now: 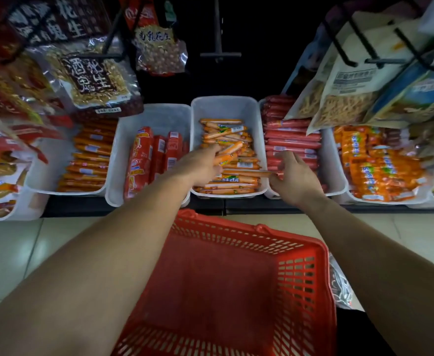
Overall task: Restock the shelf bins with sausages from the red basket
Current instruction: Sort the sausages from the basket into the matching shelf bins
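The red basket [236, 278] stands on the floor below the shelf, and I see nothing inside it. A white middle bin [226, 106] holds several thin orange sausages [236, 186]. My left hand [200, 165] reaches over this bin's left edge and grips a couple of orange sausages [227, 154] above the pile. My right hand [295, 178] is at the bin's right edge and pinches the end of one long orange sausage [249, 172] lying across the pile.
Other white bins line the shelf: orange sticks [90, 160] at left, red packs [156, 155], dark red sausages [290, 140] to the right, orange packets [380, 165] far right. Snack bags [95, 78] hang on black hooks [219, 53] above. Pale floor tiles [31, 253] surround the basket.
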`<state>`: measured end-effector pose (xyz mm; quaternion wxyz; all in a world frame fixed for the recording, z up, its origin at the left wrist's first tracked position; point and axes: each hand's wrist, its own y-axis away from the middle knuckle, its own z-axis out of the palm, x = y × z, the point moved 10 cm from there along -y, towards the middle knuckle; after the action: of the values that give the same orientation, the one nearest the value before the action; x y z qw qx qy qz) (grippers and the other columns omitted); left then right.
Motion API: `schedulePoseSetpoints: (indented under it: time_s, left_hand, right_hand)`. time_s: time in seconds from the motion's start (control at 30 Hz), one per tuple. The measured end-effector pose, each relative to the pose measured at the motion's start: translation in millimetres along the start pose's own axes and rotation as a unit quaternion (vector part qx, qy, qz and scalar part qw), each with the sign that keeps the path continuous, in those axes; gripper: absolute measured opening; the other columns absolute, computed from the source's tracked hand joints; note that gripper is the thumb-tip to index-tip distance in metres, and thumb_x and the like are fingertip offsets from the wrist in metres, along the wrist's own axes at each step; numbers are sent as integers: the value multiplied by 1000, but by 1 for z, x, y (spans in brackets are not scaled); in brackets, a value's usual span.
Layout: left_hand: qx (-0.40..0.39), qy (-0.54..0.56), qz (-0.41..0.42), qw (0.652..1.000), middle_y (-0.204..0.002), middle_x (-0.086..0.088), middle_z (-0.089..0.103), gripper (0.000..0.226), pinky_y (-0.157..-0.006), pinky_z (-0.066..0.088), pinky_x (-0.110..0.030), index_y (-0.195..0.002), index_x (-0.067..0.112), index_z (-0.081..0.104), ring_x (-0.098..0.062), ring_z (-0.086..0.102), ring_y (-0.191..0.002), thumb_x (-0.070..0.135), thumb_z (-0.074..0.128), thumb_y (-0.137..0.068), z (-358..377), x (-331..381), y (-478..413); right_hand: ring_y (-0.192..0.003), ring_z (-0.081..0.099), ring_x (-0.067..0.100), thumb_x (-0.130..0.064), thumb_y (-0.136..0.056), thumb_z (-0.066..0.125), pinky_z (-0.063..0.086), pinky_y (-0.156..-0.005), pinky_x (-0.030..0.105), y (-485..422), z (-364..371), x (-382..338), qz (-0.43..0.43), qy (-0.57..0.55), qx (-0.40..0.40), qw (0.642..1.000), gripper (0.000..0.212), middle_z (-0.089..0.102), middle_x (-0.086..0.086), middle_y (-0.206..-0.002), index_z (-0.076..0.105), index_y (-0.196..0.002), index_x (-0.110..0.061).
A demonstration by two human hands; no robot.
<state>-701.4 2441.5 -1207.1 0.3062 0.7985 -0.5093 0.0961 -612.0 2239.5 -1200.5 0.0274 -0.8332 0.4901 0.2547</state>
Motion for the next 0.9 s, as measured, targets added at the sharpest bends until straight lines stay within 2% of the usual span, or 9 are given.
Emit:
schedulePoseSetpoints:
  time_s: [0.1,0.2,0.3,0.37,0.47,0.6,0.73,0.83,0.9]
  left_hand:
    - [25,-88,40,995,-127,-3,60,44,-89,49,-39,-141,28,42,-25,60,-109,35,55,-100,13,26,-20]
    - [80,-155,77,982,-134,-7,54,50,-102,42,-48,-147,32,35,-30,51,-123,41,50,-101,23,43,-31]
    - [90,-159,86,979,-138,-9,42,66,-106,35,-51,-155,38,10,-31,38,-129,47,45,-101,34,43,-32]
    - [93,-161,94,978,-141,-10,38,72,-106,33,-50,-157,34,3,-31,35,-129,51,44,-100,39,41,-28]
    - [82,-164,106,977,-147,-6,34,74,-106,31,-49,-158,29,-1,-31,34,-132,54,38,-100,46,41,-23]
    - [86,-159,139,974,-158,2,24,70,-112,25,-48,-159,29,1,-27,26,-140,49,37,-103,52,50,-14]
    - [74,-120,157,977,-164,6,15,66,-119,22,-44,-160,24,2,-20,14,-148,42,36,-105,57,44,-8]
    - [75,-114,135,981,-164,4,18,69,-121,21,-47,-159,23,7,-21,13,-150,49,38,-103,54,24,-10]
    - [92,-122,125,980,-160,1,26,68,-119,25,-47,-158,24,15,-24,19,-147,53,38,-101,48,15,-11]
  right_hand:
    - [-117,55,34,-28,-88,65,48,-88,44,2,-6,-1,-9,-17,42,999,58,53,10,-133,44,-140,-17]
    - [-129,44,34,-29,-88,64,43,-100,48,0,0,-10,-34,18,46,998,64,45,11,-142,39,-146,-18]
    - [-140,32,34,-34,-89,62,36,-111,50,-4,24,-12,-50,46,-13,998,78,31,10,-154,22,-155,-20]
    - [-143,30,35,-32,-92,60,35,-112,48,-5,37,-10,-32,6,-45,998,86,23,12,-158,7,-158,-17]
    - [-144,28,37,-31,-91,63,37,-109,47,-2,34,-6,-5,-29,-1,1000,97,16,15,-160,-5,-159,-16]
    - [-144,25,37,-36,-92,58,39,-110,51,-2,32,-17,-68,49,23,996,88,12,10,-162,-1,-158,-31]
    - [-138,30,32,-42,-100,45,43,-104,51,-5,40,-23,-101,110,11,989,65,18,2,-160,14,-156,-30]
    - [-141,28,32,-48,-102,37,42,-104,51,-6,44,-19,-90,125,0,988,62,18,4,-160,10,-156,-33]
    - [-141,29,32,-49,-102,37,42,-104,52,-7,44,-20,-88,125,-3,988,62,21,6,-159,11,-156,-33]
